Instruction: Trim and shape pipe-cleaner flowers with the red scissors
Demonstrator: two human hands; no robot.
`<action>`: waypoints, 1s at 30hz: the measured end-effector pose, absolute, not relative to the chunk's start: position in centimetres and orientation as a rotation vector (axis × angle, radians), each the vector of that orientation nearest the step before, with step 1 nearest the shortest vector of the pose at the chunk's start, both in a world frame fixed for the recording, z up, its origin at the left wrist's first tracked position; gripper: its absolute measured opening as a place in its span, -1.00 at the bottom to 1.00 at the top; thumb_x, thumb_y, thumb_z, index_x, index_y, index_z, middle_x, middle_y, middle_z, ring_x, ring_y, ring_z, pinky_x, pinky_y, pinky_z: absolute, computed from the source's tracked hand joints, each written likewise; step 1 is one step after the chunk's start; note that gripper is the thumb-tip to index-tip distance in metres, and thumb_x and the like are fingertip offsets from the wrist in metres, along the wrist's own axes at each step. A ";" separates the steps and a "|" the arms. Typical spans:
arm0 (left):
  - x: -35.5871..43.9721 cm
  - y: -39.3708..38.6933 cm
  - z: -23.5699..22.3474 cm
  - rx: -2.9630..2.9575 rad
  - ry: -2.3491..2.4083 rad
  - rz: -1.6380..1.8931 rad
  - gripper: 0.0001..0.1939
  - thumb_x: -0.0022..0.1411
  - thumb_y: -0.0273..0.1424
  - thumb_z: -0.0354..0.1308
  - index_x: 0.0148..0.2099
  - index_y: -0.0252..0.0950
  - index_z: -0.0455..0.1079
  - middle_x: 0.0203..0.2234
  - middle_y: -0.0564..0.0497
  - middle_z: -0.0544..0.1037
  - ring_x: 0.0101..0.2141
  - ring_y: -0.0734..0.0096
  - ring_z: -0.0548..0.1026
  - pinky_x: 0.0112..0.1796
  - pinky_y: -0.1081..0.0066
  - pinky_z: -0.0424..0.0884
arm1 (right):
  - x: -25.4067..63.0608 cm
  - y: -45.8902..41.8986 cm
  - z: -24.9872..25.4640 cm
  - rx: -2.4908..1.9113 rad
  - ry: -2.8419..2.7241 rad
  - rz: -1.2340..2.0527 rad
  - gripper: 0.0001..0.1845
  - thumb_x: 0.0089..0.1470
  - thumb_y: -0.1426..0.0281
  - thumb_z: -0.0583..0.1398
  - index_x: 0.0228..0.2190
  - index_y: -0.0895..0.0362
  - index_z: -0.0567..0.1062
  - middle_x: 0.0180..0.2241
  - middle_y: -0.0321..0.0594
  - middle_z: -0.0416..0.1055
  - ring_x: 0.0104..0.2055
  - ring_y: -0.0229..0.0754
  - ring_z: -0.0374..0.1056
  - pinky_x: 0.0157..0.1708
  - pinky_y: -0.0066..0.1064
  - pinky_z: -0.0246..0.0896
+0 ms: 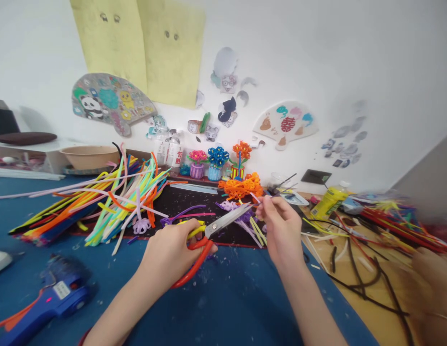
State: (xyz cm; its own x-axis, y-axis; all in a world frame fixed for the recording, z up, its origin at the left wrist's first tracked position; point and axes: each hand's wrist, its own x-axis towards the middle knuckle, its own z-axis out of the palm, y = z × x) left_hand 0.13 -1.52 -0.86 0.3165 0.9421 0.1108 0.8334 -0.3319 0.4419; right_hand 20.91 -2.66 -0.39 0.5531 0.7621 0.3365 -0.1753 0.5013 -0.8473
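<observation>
From my remote view, both bare forearms reach in from the lower edge, angling inward. My left hand is curled closed, knuckles up; my right hand is raised higher, thumb and index fingertips pinched together.

Scissors: silver metal blades, round pivot visible, handles red-orange with yellow parts at the upper side. Held in the left hand above the work surface, blades slanting up and to the right, looking nearly closed; lower red-orange handle curves down below the hand, rest of the grip partly covered by fingers. Fuzzy stem: thin, light purple, pinched in the fingertips of the right hand; short free end pokes up and left, close to the blade tips. Remainder hidden by fingers; contact with blades cannot be told.
</observation>
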 end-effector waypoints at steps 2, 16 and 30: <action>0.2 -1.5 -1.0 2.245 1.604 0.516 -0.71 0.07 -0.06 0.10 -0.28 -0.13 0.32 -0.42 0.10 0.56 -0.38 0.25 0.52 -0.45 0.44 0.20 | 21.1 -2.7 -0.4 -0.830 -0.740 0.756 -0.69 -0.22 0.22 0.41 -0.55 0.16 0.47 -0.52 -0.36 0.42 -0.49 -0.34 0.33 -0.42 -0.47 0.24; 0.9 -1.8 -1.3 2.406 1.735 0.723 -0.73 0.20 -0.17 0.06 -0.11 -0.19 0.24 -0.24 -0.02 0.55 -0.23 0.13 0.54 -0.42 0.36 0.28 | 20.2 -2.7 -0.9 -0.747 -0.717 0.888 -0.77 -0.18 0.28 0.41 -0.57 0.13 0.50 -0.46 -0.33 0.49 -0.41 -0.31 0.42 -0.24 -0.37 0.34; 0.5 -1.5 -2.1 2.553 1.700 0.641 -0.64 0.19 -0.05 0.04 -0.10 -0.18 0.25 -0.29 0.01 0.59 -0.26 0.16 0.55 -0.46 0.40 0.21 | 20.2 -3.0 -0.7 -0.717 -0.733 0.856 -0.79 -0.18 0.31 0.41 -0.57 0.11 0.49 -0.44 -0.35 0.51 -0.41 -0.32 0.39 -0.29 -0.38 0.31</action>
